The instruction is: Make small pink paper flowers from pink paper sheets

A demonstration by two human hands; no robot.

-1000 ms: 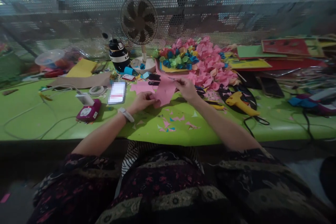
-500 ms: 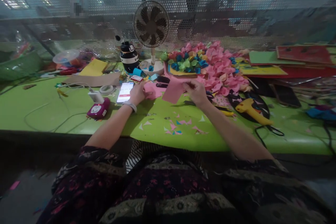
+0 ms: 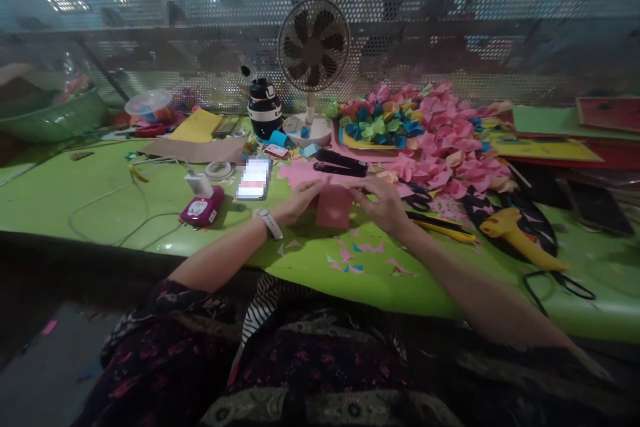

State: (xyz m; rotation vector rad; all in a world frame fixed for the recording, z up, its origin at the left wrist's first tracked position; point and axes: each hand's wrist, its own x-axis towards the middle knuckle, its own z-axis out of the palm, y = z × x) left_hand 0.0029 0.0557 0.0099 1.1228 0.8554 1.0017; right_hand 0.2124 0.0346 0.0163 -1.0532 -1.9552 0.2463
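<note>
Between my two hands is a small rectangle of pink paper (image 3: 333, 208), held just above the green tabletop. My left hand (image 3: 301, 201) pinches its left upper edge. The fingers of my right hand (image 3: 384, 203) are closed on its right upper edge. Just beyond the paper lies a black stapler (image 3: 341, 163), over more pink paper sheets (image 3: 295, 173). Small pink, blue and white paper scraps (image 3: 357, 252) are scattered nearer to me. A phone with a lit screen (image 3: 254, 177) lies to the left of my left hand.
A fan (image 3: 313, 47) and a black bottle (image 3: 265, 110) stand at the back. Folded paper flowers (image 3: 440, 140) are heaped behind my right hand. A yellow cutter (image 3: 445, 228) and a yellow glue gun (image 3: 523, 237) lie to the right. A purple adapter (image 3: 201, 207) with cables sits left.
My left hand has left the spot beside the phone and come to the pink paper, which is now nearer to me between both hands. The view has shifted left.
</note>
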